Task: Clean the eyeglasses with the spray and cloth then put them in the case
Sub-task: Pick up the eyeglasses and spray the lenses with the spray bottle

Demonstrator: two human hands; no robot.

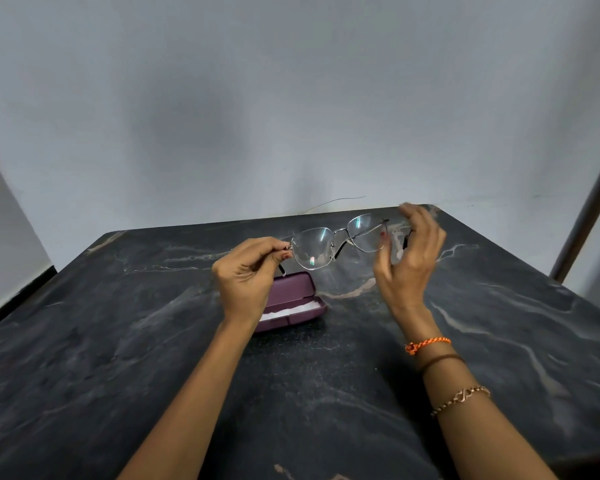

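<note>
Thin metal-framed eyeglasses [333, 242] are held up above the table, lenses facing me. My left hand [248, 275] pinches the frame at its left hinge between thumb and fingers. My right hand [411, 258] is raised at the right lens with its fingers loosely curved around the right temple's black tip; I cannot tell whether they touch it. Below the left hand an open purple eyeglass case [300, 289] lies on the table, with a white cloth [286, 311] inside it. No spray bottle is in view.
The dark marble-patterned table [153, 341] stands against a pale wall. A metal pole [589, 209] leans at the right edge. A thin wire [333, 201] lies along the table's back edge.
</note>
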